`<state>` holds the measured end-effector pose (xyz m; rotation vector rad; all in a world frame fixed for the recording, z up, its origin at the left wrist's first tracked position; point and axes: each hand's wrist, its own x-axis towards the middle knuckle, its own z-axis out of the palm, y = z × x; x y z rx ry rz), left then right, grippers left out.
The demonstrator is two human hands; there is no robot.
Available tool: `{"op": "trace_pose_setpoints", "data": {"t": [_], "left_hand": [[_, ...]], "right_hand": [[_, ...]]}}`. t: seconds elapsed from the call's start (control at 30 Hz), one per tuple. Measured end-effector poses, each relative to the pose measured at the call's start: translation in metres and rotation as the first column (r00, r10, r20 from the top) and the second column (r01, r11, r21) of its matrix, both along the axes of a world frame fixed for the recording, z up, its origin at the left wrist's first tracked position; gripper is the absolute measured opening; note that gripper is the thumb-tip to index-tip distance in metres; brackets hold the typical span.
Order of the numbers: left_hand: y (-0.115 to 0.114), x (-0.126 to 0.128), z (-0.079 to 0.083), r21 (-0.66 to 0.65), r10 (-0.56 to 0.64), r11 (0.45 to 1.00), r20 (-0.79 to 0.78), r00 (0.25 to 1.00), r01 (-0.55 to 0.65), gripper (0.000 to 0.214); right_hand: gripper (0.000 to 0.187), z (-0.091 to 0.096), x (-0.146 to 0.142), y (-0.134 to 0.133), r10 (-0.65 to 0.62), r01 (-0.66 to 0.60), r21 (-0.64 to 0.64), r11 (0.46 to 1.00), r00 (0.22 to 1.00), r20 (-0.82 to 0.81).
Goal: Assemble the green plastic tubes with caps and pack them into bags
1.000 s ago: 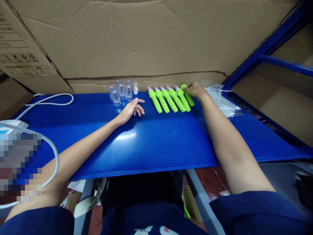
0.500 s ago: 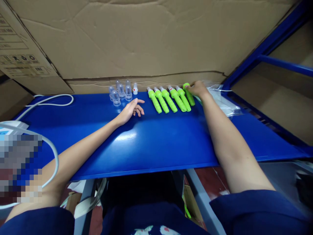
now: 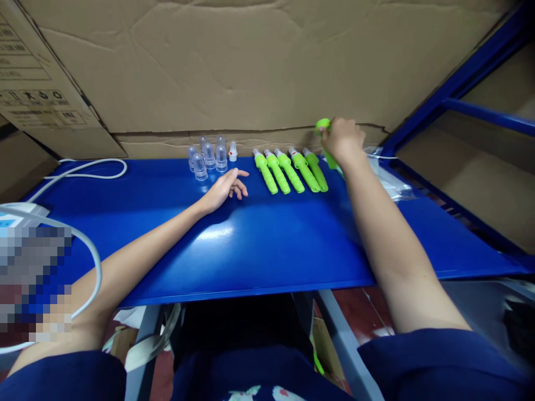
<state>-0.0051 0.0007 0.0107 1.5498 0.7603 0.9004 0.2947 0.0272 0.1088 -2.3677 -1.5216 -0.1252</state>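
My right hand (image 3: 343, 139) is closed round a green ribbed tube (image 3: 326, 139) and holds it lifted off the blue table (image 3: 259, 245), just right of a row of several like green tubes (image 3: 290, 171) that lie side by side. My left hand (image 3: 224, 188) rests on the table with its fingers loosely spread and holds nothing. It lies just in front of a cluster of several small clear caps (image 3: 207, 157) and a small white cap with a red band (image 3: 233, 151).
Cardboard boxes (image 3: 234, 67) wall off the back of the table. A crumpled clear plastic bag (image 3: 387, 175) lies at the right by the blue frame (image 3: 460, 72). A white cable (image 3: 90, 172) and a white device (image 3: 16, 214) sit at the left.
My right hand has closed round the rightmost green tube and lifted it up and away from the row. My left hand has stayed where it was.
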Motion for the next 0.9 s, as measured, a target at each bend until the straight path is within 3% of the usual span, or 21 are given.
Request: {"op": "trace_pose_setpoints", "data": {"t": [0.13, 0.2, 0.27, 0.4, 0.57, 0.63, 0.73, 0.9], "left_hand": [[0.0, -0.001, -0.001, 0.0, -0.003, 1.0, 0.012, 1.0, 0.003, 0.049], [0.0, 0.0, -0.001, -0.002, -0.001, 1.0, 0.019, 1.0, 0.001, 0.046], [0.0, 0.0, -0.001, -0.007, 0.006, 1.0, 0.025, 1.0, -0.006, 0.045], [0.0, 0.002, -0.003, -0.019, 0.032, 0.999, 0.051, 0.998, -0.031, 0.042], [0.002, 0.002, -0.009, 0.028, 0.071, 0.997, 0.067, 0.995, -0.073, 0.041], [0.002, 0.002, -0.01, 0.054, 0.067, 0.996, 0.072, 0.995, -0.071, 0.046], [-0.001, 0.002, -0.009, 0.055, 0.045, 0.997, 0.067, 0.997, -0.049, 0.049], [-0.008, 0.003, -0.002, -0.005, 0.037, 0.999, 0.061, 0.997, -0.037, 0.037]], "right_hand": [[0.034, 0.009, -0.032, -0.006, 0.27, -0.267, 0.044, 0.963, 0.96, -0.074], [0.03, 0.007, -0.051, -0.011, 0.43, -0.432, 0.039, 0.901, 0.878, -0.21], [0.033, 0.002, -0.071, -0.017, 0.538, -0.575, 0.034, 0.817, 0.74, -0.404], [0.037, -0.013, -0.105, -0.027, 0.584, -0.71, 0.112, 0.695, 0.467, -0.664], [0.041, -0.025, -0.128, -0.035, 0.552, -0.716, 0.202, 0.668, 0.295, -0.78], [0.044, -0.026, -0.131, -0.037, 0.566, -0.719, 0.214, 0.661, 0.291, -0.772], [0.04, -0.028, -0.13, -0.034, 0.618, -0.722, 0.217, 0.657, 0.351, -0.703], [0.02, -0.029, -0.125, -0.003, 0.651, -0.63, 0.241, 0.738, 0.569, -0.503]]}}
